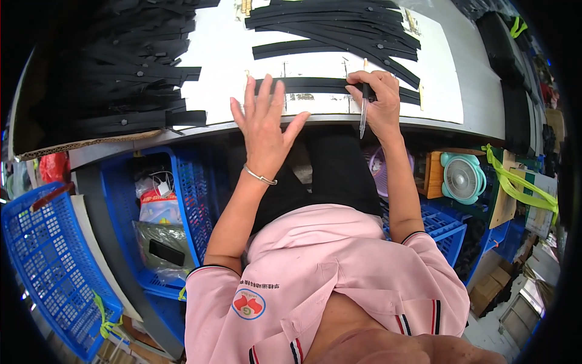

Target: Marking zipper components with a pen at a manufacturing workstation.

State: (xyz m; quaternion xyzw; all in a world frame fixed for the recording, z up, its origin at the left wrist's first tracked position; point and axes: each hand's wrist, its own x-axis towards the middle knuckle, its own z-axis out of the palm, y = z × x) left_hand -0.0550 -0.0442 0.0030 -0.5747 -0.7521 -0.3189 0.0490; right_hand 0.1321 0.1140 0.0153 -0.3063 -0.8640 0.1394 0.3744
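A flat black fabric strip [312,85] lies straight across a white board [442,76] marked with short dark lines. My left hand [265,133] is open over the strip's left end, fingers spread and fingertips on it or just above. Near the strip's right part, my right hand [385,106] grips a pen [363,118] with a clear barrel and a black part. One end of the pen points toward me, past the board's near edge. Farther back on the board, several similar black strips [327,27] lie in a loose, crossing bundle, some bearing a small round dark spot.
A large heap of black strips [115,73] fills a cardboard tray [91,145] at the left. Blue plastic baskets [188,206] stand below the table edge, with a phone [167,253] in one. A teal fan [464,178] sits low at the right. Black bundles [515,103] line the table's right side.
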